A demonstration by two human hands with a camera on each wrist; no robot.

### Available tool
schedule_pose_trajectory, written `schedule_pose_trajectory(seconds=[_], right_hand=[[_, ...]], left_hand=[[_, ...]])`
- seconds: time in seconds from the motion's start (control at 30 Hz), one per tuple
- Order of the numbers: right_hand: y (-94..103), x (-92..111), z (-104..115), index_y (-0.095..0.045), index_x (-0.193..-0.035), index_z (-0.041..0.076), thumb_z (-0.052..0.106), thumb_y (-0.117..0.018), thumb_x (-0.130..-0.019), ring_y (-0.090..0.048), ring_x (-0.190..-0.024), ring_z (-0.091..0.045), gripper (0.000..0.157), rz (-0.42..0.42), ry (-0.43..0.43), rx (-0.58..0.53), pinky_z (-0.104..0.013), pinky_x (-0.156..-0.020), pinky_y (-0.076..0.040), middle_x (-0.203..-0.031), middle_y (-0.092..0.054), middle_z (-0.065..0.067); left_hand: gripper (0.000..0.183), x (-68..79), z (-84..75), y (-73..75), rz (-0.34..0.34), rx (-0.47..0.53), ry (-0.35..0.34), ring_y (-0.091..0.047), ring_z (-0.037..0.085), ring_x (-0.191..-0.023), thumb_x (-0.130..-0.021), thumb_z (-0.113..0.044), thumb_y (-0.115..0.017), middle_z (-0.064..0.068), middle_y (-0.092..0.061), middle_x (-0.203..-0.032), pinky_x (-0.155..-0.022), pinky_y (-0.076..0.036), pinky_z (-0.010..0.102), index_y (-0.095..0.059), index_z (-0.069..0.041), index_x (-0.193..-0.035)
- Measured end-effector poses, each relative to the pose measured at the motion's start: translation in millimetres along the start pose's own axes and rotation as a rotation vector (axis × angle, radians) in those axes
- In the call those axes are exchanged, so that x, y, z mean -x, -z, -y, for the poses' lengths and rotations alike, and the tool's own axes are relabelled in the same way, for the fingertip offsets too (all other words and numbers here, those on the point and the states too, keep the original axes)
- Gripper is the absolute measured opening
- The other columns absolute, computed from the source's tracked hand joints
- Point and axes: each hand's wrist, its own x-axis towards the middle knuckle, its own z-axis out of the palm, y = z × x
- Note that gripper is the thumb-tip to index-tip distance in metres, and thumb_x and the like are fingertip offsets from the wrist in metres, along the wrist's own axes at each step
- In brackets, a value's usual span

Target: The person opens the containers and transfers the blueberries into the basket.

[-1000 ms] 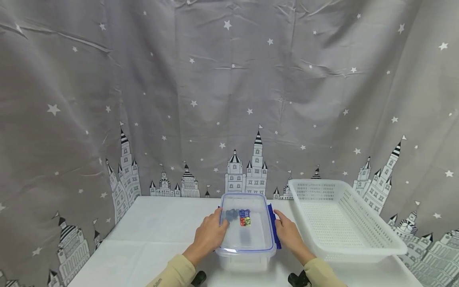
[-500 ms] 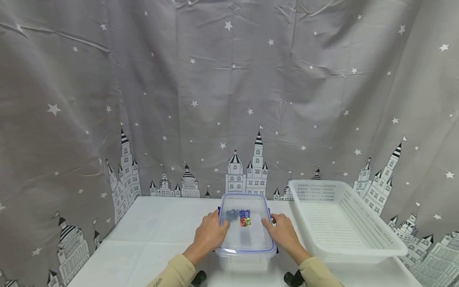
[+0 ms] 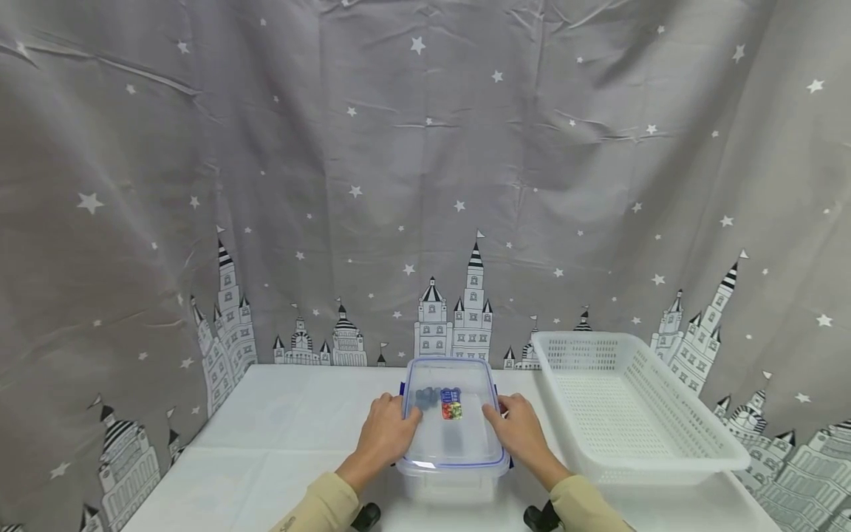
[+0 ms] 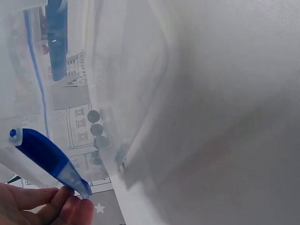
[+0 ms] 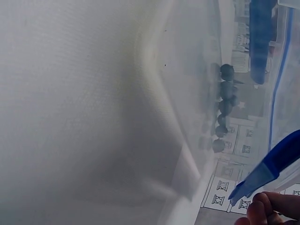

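Note:
A clear lidded food storage box [image 3: 459, 443] with a blue seal line and blue side clips stands in front of me. A bright label [image 3: 451, 404] lies on its lid, and dark round berry-like pieces [image 4: 96, 129] show through the wall. At the box's left side, my left hand [image 3: 385, 432] has its thumb on the lid edge and its fingers curled by a blue clip [image 4: 49, 159], which slants outward. Opposite, my right hand [image 3: 521, 432] grips the right edge alike, thumb on the lid, fingertips by another slanting blue clip [image 5: 272, 166].
Right of the box is a white perforated plastic basket [image 3: 625, 414], near my right hand. Both stand on a white-covered table [image 3: 292, 421]. Behind the table hangs a grey curtain [image 3: 372, 162] printed with castles and stars.
My right hand has shifted left, its thumb coming onto the lid edge. The right blue clip, which stuck out a second ago, is now mostly out of sight from above. My left hand stays put.

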Motion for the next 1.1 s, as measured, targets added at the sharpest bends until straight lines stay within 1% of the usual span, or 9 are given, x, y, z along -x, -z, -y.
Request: schedule_pose_trajectory(seconds=[0.1, 0.17, 0.3, 0.4, 0.5, 0.63, 0.8, 0.9, 1.1], right_hand=[[-0.8, 0, -2, -0.07, -0.092, 0.002, 0.029, -0.063, -0.096, -0.044, -0.075, -0.015, 0.028, -0.005, 0.014, -0.008, -0.029, -0.067, -0.038, -0.082, -0.054, -0.003], [-1.3, 1, -2, -0.07, -0.094, 0.002, 0.029, -0.063, -0.096, -0.044, -0.075, -0.014, 0.028, -0.009, 0.017, -0.022, -0.028, -0.066, -0.037, -0.082, -0.053, -0.003], [-3.0, 2, -1, -0.072, -0.104, -0.002, 0.028, -0.063, -0.096, -0.045, -0.077, -0.015, 0.032, -0.018, 0.02, -0.038, -0.028, -0.068, -0.038, -0.084, -0.054, -0.004], [-2.5, 0, 0, -0.07, -0.114, -0.006, 0.028, -0.063, -0.095, -0.048, -0.081, -0.017, 0.039, -0.052, 0.045, -0.038, -0.03, -0.071, -0.04, -0.089, -0.056, -0.006], [-1.4, -2, 0, -0.068, -0.118, -0.009, 0.027, -0.064, -0.095, -0.051, -0.083, -0.02, 0.042, -0.096, 0.078, -0.034, -0.031, -0.072, -0.041, -0.091, -0.058, -0.009], [-1.2, -2, -1, -0.069, -0.113, -0.006, 0.025, -0.065, -0.095, -0.05, -0.079, -0.017, 0.036, -0.126, 0.115, -0.038, -0.028, -0.07, -0.041, -0.089, -0.058, -0.009], [-0.3, -2, -2, -0.07, -0.117, -0.003, 0.026, -0.066, -0.094, -0.046, -0.075, -0.012, 0.037, -0.159, 0.139, -0.057, -0.026, -0.067, -0.039, -0.086, -0.056, -0.005], [1.5, -2, -2, -0.068, -0.122, -0.003, 0.026, -0.066, -0.095, -0.048, -0.076, -0.014, 0.04, -0.185, 0.154, -0.068, -0.026, -0.067, -0.039, -0.087, -0.055, -0.003], [4.5, -3, -2, -0.067, -0.124, -0.003, 0.025, -0.068, -0.094, -0.05, -0.078, -0.02, 0.041, -0.234, 0.18, -0.086, -0.025, -0.068, -0.039, -0.091, -0.056, -0.002]], left_hand=[[0.035, 0.3, 0.5, -0.7, 0.001, 0.033, 0.007, -0.054, 0.024, -0.089, -0.094, -0.031, -0.057, 0.009, -0.059, -0.093, -0.079, -0.048, 0.047, -0.07, 0.002, -0.099], [0.037, 2.1, 0.6, -0.4, 0.002, 0.044, 0.012, -0.054, 0.025, -0.09, -0.093, -0.031, -0.058, 0.009, -0.059, -0.094, -0.081, -0.048, 0.047, -0.07, 0.002, -0.102], [0.044, 4.8, 0.3, 0.7, -0.006, 0.066, 0.027, -0.054, 0.025, -0.094, -0.092, -0.032, -0.058, 0.01, -0.059, -0.098, -0.085, -0.049, 0.048, -0.068, 0.005, -0.112], [0.048, 3.0, -0.7, 1.0, -0.03, 0.08, 0.024, -0.053, 0.025, -0.096, -0.092, -0.032, -0.059, 0.011, -0.059, -0.102, -0.087, -0.049, 0.048, -0.065, 0.006, -0.121], [0.053, 1.1, -2.3, 1.4, -0.051, 0.09, 0.022, -0.052, 0.024, -0.098, -0.093, -0.033, -0.059, 0.011, -0.059, -0.106, -0.089, -0.049, 0.047, -0.061, 0.006, -0.128], [0.054, 1.9, -3.5, 2.1, -0.072, 0.099, 0.022, -0.051, 0.021, -0.094, -0.095, -0.032, -0.059, 0.009, -0.058, -0.104, -0.086, -0.049, 0.044, -0.058, 0.005, -0.134], [0.053, 3.5, -5.2, 3.7, -0.1, 0.089, -0.004, -0.048, 0.017, -0.089, -0.095, -0.031, -0.058, 0.005, -0.056, -0.099, -0.078, -0.046, 0.036, -0.057, 0.003, -0.136], [0.052, 2.9, -6.8, 4.5, -0.119, 0.09, -0.024, -0.045, 0.015, -0.086, -0.095, -0.031, -0.057, 0.003, -0.054, -0.096, -0.074, -0.043, 0.033, -0.057, 0.002, -0.137], [0.05, 2.8, -11.4, 6.9, -0.173, 0.104, -0.081, -0.041, 0.013, -0.081, -0.096, -0.029, -0.058, 0.0, -0.05, -0.093, -0.069, -0.038, 0.028, -0.057, -0.003, -0.138]])
